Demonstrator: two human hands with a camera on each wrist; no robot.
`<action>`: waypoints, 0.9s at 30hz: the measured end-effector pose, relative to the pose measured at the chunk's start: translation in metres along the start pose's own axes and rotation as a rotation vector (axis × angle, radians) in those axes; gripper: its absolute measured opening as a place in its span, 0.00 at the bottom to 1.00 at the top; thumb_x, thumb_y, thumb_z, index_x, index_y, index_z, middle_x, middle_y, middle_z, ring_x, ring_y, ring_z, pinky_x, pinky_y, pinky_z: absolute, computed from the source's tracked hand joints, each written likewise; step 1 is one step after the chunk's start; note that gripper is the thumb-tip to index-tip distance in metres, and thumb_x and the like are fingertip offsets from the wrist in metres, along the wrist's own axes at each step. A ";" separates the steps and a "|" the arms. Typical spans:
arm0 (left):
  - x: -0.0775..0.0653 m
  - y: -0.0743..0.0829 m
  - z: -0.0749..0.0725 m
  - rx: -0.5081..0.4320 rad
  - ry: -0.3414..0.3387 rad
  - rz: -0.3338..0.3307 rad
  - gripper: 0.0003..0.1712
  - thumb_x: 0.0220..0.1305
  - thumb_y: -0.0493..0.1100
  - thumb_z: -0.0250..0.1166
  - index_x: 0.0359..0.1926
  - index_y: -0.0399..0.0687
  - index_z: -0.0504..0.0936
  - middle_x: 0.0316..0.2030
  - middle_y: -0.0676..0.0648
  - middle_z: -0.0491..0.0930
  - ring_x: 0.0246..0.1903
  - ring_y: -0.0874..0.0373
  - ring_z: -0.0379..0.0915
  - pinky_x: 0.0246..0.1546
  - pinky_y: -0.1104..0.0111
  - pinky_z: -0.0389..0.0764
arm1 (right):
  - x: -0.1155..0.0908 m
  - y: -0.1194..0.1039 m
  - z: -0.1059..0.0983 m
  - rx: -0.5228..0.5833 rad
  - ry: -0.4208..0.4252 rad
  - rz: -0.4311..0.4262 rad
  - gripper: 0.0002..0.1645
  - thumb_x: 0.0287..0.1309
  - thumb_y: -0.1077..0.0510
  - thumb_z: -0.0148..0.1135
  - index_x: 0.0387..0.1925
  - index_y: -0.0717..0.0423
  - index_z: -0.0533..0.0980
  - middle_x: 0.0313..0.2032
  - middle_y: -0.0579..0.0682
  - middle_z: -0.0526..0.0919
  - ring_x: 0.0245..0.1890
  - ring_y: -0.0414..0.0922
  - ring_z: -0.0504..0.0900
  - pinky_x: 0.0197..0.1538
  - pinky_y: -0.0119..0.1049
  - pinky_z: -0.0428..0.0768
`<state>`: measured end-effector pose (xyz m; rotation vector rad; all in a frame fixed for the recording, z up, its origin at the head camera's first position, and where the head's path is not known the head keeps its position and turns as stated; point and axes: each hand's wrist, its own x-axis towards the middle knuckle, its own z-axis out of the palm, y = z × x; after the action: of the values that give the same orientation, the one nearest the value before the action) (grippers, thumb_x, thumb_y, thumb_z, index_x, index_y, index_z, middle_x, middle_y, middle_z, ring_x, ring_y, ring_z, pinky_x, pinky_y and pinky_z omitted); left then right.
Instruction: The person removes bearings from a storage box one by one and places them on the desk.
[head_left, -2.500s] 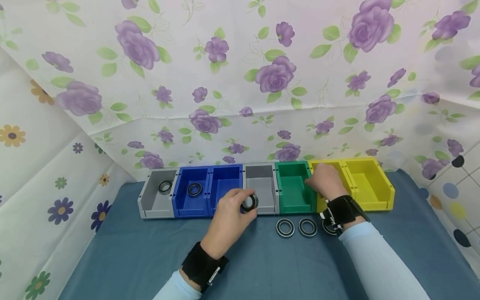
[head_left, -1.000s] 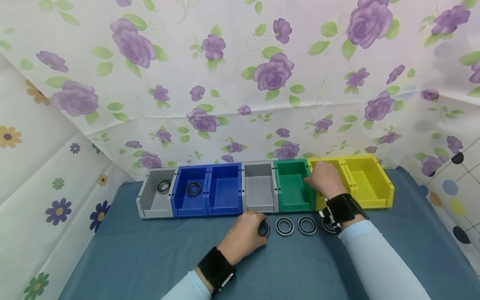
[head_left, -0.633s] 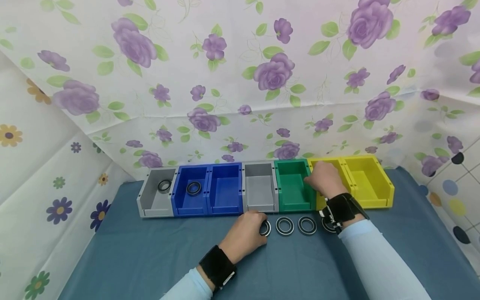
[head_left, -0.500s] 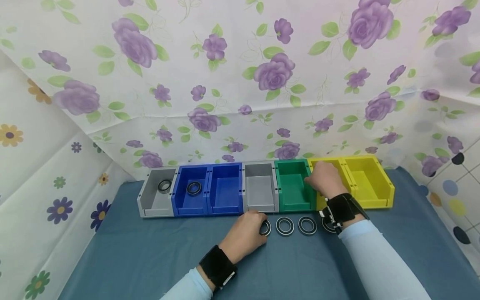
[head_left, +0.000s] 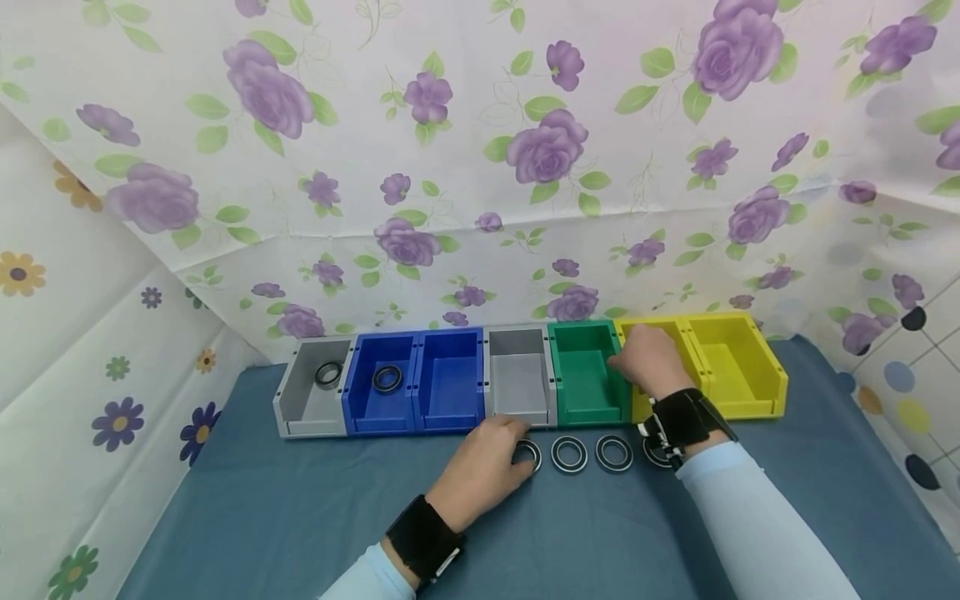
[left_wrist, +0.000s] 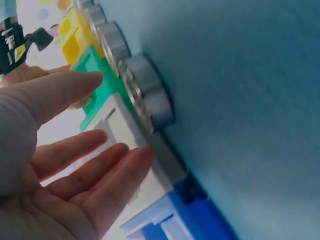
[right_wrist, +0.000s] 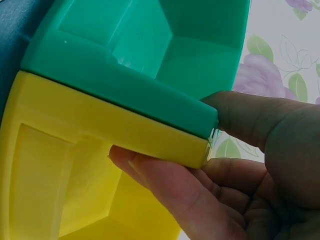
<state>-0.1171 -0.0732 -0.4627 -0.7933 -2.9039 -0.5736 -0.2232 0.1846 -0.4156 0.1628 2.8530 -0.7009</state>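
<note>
Pinching adjoining walls of green bin (head_left: 588, 371) and yellow bin (right_wrist: 100, 107): right hand (head_left: 652, 360). Left hand (head_left: 480, 469): fingers extended, thumb apart, beside a metal ring (left_wrist: 151, 90).

Before me, snug pale-blue sleeves (head_left: 757, 517) stop just short of broad black wristbands (head_left: 423, 537), with small whitish fittings (head_left: 654, 429) showing on them; both hands (head_left: 480, 468) are bare.

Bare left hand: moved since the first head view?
Yes: the left hand has shifted rightward and downward in the head view, judged against the middle gray plastic bin.
</note>
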 end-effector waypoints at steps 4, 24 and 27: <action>0.000 -0.005 -0.013 -0.009 0.115 0.039 0.24 0.57 0.49 0.65 0.54 0.47 0.77 0.47 0.51 0.75 0.48 0.61 0.69 0.47 0.69 0.72 | 0.000 0.000 0.000 0.000 0.002 0.003 0.16 0.56 0.53 0.61 0.28 0.63 0.73 0.20 0.55 0.73 0.16 0.47 0.75 0.19 0.35 0.75; 0.007 -0.088 -0.072 0.089 0.432 -0.137 0.24 0.67 0.42 0.55 0.62 0.39 0.68 0.61 0.36 0.63 0.64 0.45 0.53 0.60 0.55 0.58 | 0.002 0.002 0.003 -0.006 0.009 -0.011 0.16 0.56 0.52 0.63 0.26 0.62 0.74 0.18 0.53 0.72 0.15 0.47 0.75 0.19 0.35 0.75; 0.008 -0.100 -0.073 0.085 0.421 -0.193 0.23 0.69 0.40 0.52 0.62 0.37 0.67 0.62 0.34 0.62 0.64 0.43 0.53 0.58 0.54 0.61 | 0.002 0.001 0.003 -0.009 0.013 -0.011 0.16 0.56 0.51 0.63 0.26 0.62 0.74 0.18 0.53 0.72 0.15 0.47 0.75 0.19 0.35 0.75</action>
<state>-0.1759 -0.1766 -0.4268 -0.3312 -2.6036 -0.5496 -0.2244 0.1844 -0.4194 0.1514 2.8710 -0.6908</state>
